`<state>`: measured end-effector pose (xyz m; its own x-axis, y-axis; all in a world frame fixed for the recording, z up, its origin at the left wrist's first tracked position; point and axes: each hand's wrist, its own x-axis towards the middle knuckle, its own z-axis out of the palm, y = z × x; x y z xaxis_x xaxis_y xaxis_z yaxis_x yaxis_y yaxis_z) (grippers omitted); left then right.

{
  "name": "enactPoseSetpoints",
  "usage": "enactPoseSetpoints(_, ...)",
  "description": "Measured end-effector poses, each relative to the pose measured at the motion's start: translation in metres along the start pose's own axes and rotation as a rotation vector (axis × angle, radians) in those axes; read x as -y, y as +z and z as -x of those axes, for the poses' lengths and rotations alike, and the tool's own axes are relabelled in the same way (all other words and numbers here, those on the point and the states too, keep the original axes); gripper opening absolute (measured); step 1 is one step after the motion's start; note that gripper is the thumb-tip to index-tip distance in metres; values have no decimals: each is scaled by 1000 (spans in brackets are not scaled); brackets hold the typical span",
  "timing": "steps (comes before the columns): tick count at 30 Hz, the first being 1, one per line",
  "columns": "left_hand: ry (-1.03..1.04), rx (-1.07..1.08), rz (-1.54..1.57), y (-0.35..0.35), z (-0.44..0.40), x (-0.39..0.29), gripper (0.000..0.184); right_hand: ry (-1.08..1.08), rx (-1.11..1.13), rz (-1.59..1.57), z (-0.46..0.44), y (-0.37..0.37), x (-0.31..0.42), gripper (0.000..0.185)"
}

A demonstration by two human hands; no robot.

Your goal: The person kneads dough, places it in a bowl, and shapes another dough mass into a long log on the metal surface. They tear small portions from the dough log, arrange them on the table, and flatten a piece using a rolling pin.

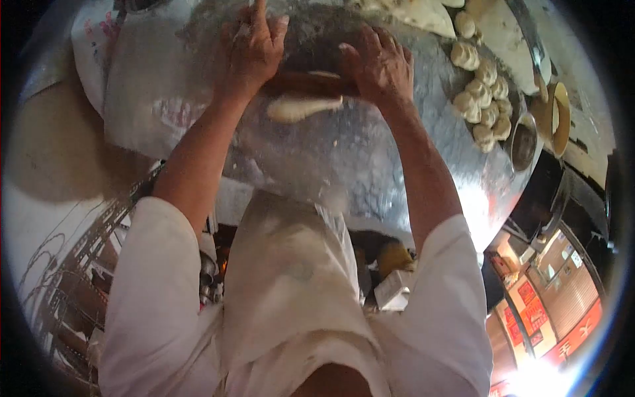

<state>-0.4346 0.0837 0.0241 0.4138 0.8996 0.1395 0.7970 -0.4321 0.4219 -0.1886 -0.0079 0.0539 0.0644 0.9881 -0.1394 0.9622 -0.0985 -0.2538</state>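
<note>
A brown wooden rolling pin (305,85) lies crosswise on the metal worktop (317,155). My left hand (256,53) is over its left end, with the index finger and thumb stretched out. At the other end is my right hand (380,65), its fingers extended forward and the thumb apart. Both palms seem to rest on the pin rather than wrap round it, and they hide its ends. A long pale piece of dough (296,110) lies just on the near side of the pin, slightly blurred. A sliver of something pale shows just beyond the pin.
Several dough balls (488,92) are clustered at the right of the worktop. Beside them stand a metal bowl (524,142) and a yellowish bowl (560,119). A large sheet of dough (417,14) lies at the far edge. My apron (284,258) meets the near edge.
</note>
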Motion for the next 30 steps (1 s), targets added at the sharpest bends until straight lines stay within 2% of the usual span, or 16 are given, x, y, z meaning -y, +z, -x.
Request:
enactPoseSetpoints(2,-13,-61,-86,-11,24,-20,68,-69,-128,-114,24,11,-3,71)
enactPoseSetpoints(3,-47,-81,-84,-18,62,-36,70,-51,-115,-1,63,12,10,76)
enactPoseSetpoints(5,68,130,-216,-38,131,-52,74,-32,-10,-37,138,23,25,86)
enactPoseSetpoints(8,103,136,-114,-35,144,-50,77,-19,-15,-64,146,30,25,95)
enactPoseSetpoints(9,159,121,-198,-36,109,-48,77,-10,-6,-22,114,15,26,85)
enactPoseSetpoints(12,58,99,-51,-14,7,-34,75,-37,-129,-77,9,-1,-5,72)
enactPoseSetpoints(13,82,37,20,-8,-14,-25,75,-3,-150,-158,-4,-3,-7,71)
enactPoseSetpoints(14,105,-7,100,-8,-12,-25,76,15,-124,-163,19,6,-4,71)
enactPoseSetpoints(15,107,3,110,-13,15,-35,76,10,-119,-95,43,16,-3,72)
enactPoseSetpoints(17,79,25,-231,-25,79,-53,78,0,-133,-39,86,14,14,77)
enactPoseSetpoints(19,126,156,-171,-39,143,-67,81,18,-19,-56,151,15,33,81)
enactPoseSetpoints(22,196,74,-105,-29,132,-61,85,32,-39,-73,142,21,30,84)
enactPoseSetpoints(25,284,-15,-140,-15,25,-57,76,-61,-228,17,42,8,-1,72)
enactPoseSetpoints(27,222,-140,115,0,-38,-52,70,-13,-293,-159,-15,7,-22,64)
enactPoseSetpoints(30,225,-98,-10,-2,-9,-59,70,-16,-274,-213,11,14,-20,64)
